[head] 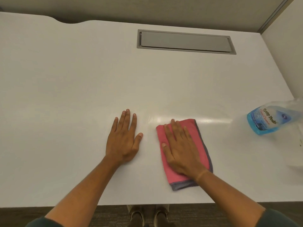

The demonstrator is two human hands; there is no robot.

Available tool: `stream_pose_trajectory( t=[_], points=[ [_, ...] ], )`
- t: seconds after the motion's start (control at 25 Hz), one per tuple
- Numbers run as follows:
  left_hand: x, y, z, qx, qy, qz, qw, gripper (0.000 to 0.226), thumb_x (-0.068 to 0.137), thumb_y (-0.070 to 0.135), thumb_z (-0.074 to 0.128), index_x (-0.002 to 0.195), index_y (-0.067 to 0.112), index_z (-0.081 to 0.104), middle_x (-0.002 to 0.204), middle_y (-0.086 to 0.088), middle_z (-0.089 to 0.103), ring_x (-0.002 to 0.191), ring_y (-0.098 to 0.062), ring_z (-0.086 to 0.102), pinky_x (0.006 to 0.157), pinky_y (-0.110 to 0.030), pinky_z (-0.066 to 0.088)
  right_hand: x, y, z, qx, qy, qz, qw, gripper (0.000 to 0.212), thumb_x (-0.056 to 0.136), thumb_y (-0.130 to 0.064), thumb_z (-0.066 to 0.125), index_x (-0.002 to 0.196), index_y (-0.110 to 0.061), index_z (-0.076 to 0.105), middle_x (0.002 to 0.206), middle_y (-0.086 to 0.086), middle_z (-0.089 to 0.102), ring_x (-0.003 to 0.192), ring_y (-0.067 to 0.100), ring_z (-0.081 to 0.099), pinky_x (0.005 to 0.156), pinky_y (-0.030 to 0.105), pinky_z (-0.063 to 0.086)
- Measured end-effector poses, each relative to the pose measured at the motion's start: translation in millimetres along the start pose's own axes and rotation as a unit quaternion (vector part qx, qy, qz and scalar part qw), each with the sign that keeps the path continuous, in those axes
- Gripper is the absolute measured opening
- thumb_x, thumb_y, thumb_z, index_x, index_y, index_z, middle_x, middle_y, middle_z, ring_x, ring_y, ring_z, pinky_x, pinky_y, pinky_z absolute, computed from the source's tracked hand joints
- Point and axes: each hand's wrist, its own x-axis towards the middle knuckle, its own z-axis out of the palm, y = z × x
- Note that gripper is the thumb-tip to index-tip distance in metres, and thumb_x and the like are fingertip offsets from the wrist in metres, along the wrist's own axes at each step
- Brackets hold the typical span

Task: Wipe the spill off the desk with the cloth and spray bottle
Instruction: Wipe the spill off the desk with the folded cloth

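Observation:
A folded pink cloth (199, 145) with a grey hem lies on the white desk (65, 95), near its front edge. My right hand (180, 148) rests flat on top of the cloth, fingers spread. My left hand (123, 138) lies flat and bare on the desk just to the left of the cloth, holding nothing. A shiny wet streak (209, 119) runs across the desk just beyond the cloth. A clear spray bottle (268, 119) of blue cleaner stands at the right side of the desk, apart from both hands; its top is blurred.
A grey rectangular cable hatch (186, 41) is set into the desk at the back. A partition wall (285, 46) borders the right side. The desk's front edge runs below my forearms, with my feet (149, 215) on carpet under it.

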Motion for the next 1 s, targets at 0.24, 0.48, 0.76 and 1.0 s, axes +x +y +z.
stream_pose_trajectory(
  t=[0.24,0.48,0.76,1.0],
  points=[
    [1.4,-0.2,1.7,0.003,0.008,0.001,1.0,0.072,0.096,0.051,0.018,0.155,0.015,0.001,0.164,-0.011,-0.003,0.151,-0.022,-0.008,0.123,-0.043,0.002,84.5,-13.5,-11.1,0.019,0.011,0.136,0.99,0.066,0.1,-0.045,0.017,0.156,-0.014,0.001,0.163,0.016,-0.002,0.151,0.029,-0.006,0.122,0.045,-0.003],
    [0.9,-1.8,2.5,-0.007,0.004,0.005,1.0,0.071,0.096,0.051,0.018,0.155,0.016,0.0,0.164,-0.009,-0.005,0.15,-0.019,-0.01,0.123,-0.042,0.0,22.7,-26.9,1.2,0.0,-0.016,-0.048,0.999,0.066,0.101,-0.047,0.02,0.156,-0.017,-0.001,0.164,0.009,-0.005,0.151,0.022,-0.008,0.122,0.044,0.002],
    [1.1,-0.8,3.4,-0.004,0.004,-0.003,1.0,0.071,0.096,0.051,0.018,0.155,0.016,-0.002,0.164,-0.009,-0.006,0.15,-0.02,-0.011,0.123,-0.043,0.001,-12.3,-3.5,3.6,-0.004,0.004,0.089,0.996,0.069,0.1,-0.05,0.016,0.156,-0.016,-0.005,0.164,0.009,-0.008,0.151,0.021,-0.011,0.122,0.041,-0.004],
    [1.2,-0.7,3.4,-0.004,0.005,0.002,1.0,0.071,0.096,0.05,0.02,0.155,0.015,0.0,0.164,-0.01,-0.004,0.151,-0.02,-0.009,0.123,-0.043,0.001,39.7,-33.2,-0.8,0.005,0.008,0.083,0.997,0.068,0.1,-0.047,0.017,0.156,-0.012,0.001,0.164,0.016,-0.003,0.151,0.028,-0.007,0.123,0.046,-0.001]
  ],
)
